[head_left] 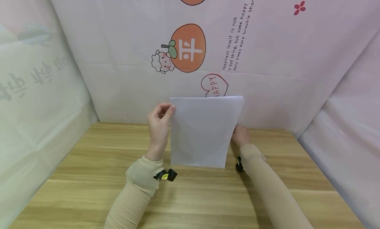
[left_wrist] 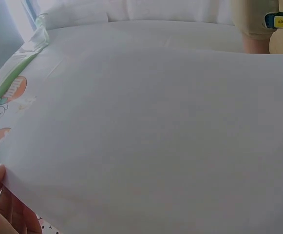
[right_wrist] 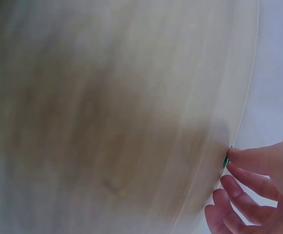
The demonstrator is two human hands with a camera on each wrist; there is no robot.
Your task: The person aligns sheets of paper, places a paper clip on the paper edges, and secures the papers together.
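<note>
White paper sheets [head_left: 205, 133], layered at the top right corner, stand upright above the table in the head view. My left hand [head_left: 158, 125] pinches them near their upper left corner, thumb in front. The left wrist view is mostly filled by the paper [left_wrist: 151, 131], with my left thumb and fingers at its lower left corner. Behind the paper's right edge, my right hand [head_left: 241, 136] is partly hidden. The right wrist view shows my right hand [right_wrist: 258, 185] pinching a small green thing [right_wrist: 226, 161], perhaps a paper clip, between thumb and index finger near the table's edge.
The wooden table [head_left: 190, 199] stretches beneath both arms. A printed white cloth [head_left: 127, 57] hangs behind it, with more cloth at the left and right sides. Each wrist carries a small dark camera.
</note>
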